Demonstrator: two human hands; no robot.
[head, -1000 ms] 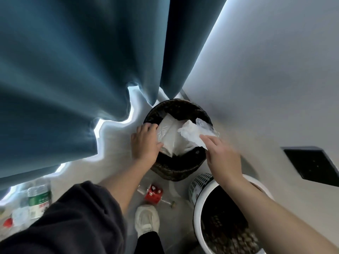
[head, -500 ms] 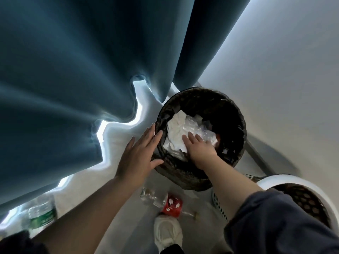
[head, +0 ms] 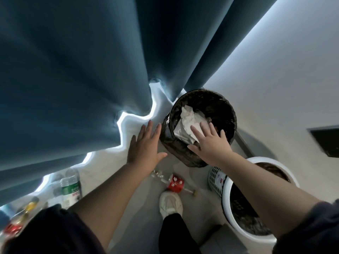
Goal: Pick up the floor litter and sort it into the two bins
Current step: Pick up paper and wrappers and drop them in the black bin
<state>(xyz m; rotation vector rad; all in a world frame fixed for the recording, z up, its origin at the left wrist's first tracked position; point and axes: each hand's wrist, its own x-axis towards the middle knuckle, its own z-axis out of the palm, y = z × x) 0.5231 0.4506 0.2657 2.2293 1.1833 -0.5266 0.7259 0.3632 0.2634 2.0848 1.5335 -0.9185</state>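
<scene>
Head view, looking down; both hands were flat-open, holding nothing.

Left hand: fingers straight and slightly spread, palm down, just beside the left wall of the dark bin; couldn't tell whether the fingertips touched it.

Right hand: fingers spread, palm down, over the near rim of the dark bin; fingertips overlapped the white crumpled paper; couldn't tell whether they pressed on it; nothing was gripped.

The paper sat inside the dark bin, against its left inner side, with a bit of clear plastic beside it; the bin stood on the floor in the corner between the blue curtain and the wall.

White perforated bin stood near the dark one, on its right and closer to the person; dark lining inside; the right forearm crossed above it.

Litter on the floor: red can lying just ahead of the white shoe; crushed clear bottle next to the can; green-label bottle by the curtain hem, well left; more bottles at the lower-left edge, blurred.

Dark panel was on the wall at right.
</scene>
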